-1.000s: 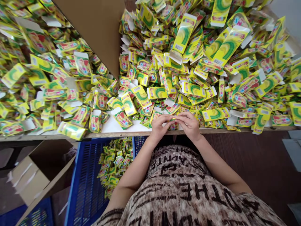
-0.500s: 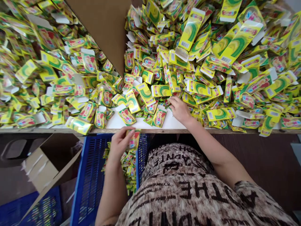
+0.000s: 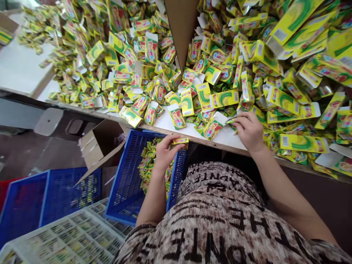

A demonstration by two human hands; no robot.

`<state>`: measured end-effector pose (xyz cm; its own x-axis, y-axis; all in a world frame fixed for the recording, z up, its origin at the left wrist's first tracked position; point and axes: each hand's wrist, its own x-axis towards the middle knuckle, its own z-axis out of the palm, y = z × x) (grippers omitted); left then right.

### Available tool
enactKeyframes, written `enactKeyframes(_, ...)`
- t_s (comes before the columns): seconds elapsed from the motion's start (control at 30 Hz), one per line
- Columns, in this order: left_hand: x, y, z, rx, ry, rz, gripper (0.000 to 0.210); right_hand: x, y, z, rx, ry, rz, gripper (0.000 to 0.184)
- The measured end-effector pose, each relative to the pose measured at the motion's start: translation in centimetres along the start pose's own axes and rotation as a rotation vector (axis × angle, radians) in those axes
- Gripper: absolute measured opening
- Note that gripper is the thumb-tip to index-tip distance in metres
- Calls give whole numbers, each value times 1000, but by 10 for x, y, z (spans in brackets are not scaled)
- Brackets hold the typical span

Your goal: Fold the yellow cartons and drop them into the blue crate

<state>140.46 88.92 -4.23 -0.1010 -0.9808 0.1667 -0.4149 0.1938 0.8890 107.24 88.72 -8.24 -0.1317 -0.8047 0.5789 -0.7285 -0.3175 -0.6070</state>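
Observation:
My left hand (image 3: 166, 152) is closed around a small yellow candy box (image 3: 181, 141), held over a blue crate (image 3: 172, 185) at the table's front edge. One narrow side of that box faces up. Across from it, my right hand (image 3: 250, 132) pinches a small, thin green-and-yellow packet (image 3: 231, 119) just above the table (image 3: 233, 141). Beside those fingers lies a box with a raised white flap (image 3: 213, 128). Another open-ended box (image 3: 176, 116) rests farther left on the white surface. Loose packets (image 3: 198, 121) show between the boxes.
Heaps of yellow boxes cover much of the table, with a brown cardboard divider (image 3: 181, 29) standing among them. Below left are an open carton (image 3: 103, 143), more blue crates (image 3: 68, 190) and a white crate (image 3: 63, 234). Small packets (image 3: 148, 161) fill part of the nearest crate.
The view has swung left. My right hand has drawn back from the heap and now shows a packet in its fingers. In my left hand the box has turned from broad face to narrow side.

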Motion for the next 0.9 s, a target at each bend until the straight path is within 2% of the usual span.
enactKeyframes(0.07,1,-3,-8,112,-93,62,26,-10,-8,-14,85,184,65,9)
enactKeyframes(0.13,1,-14,-22,251,-169,69,19,-19,-13,-25,188,346,209,12)
enactKeyframes(0.2,2,-24,-33,387,-131,43,17,-28,-13,-30,359,450,424,20)
enactKeyframes(0.27,3,-25,-29,414,-28,7,17,-37,-11,-31,579,490,651,26)
enactKeyframes(0.3,3,-20,-20,352,-15,-19,18,-41,-12,-29,690,480,745,29)
enactKeyframes(0.33,1,-11,-5,238,-55,-55,20,-44,-15,-25,792,456,819,32)
enactKeyframes(0.4,-3,13,37,-89,-261,-136,29,-51,-26,-16,954,367,908,36)
enactKeyframes(0.47,-5,35,87,-392,-451,-183,54,-55,-40,-7,1043,165,908,37)
enactKeyframes(0.5,-4,42,111,-474,-466,-185,58,-57,-45,-4,1035,30,868,36)
enactKeyframes(0.57,3,49,149,-575,-424,-193,49,-57,-44,-2,840,-168,718,32)
enactKeyframes(0.63,15,49,169,-674,-414,-250,40,-55,-31,-7,424,-180,562,29)
enactKeyframes(0.7,28,47,173,-798,-488,-352,46,-51,-13,-14,-29,-124,472,25)
enactKeyframes(0.77,37,46,169,-880,-563,-452,57,-48,1,-17,-317,-169,433,29)
enactKeyframes(0.83,41,46,162,-927,-586,-524,65,-48,7,-16,-404,-266,376,34)
enactKeyframes(0.9,43,46,158,-958,-601,-574,59,-50,10,-12,-357,-317,350,37)
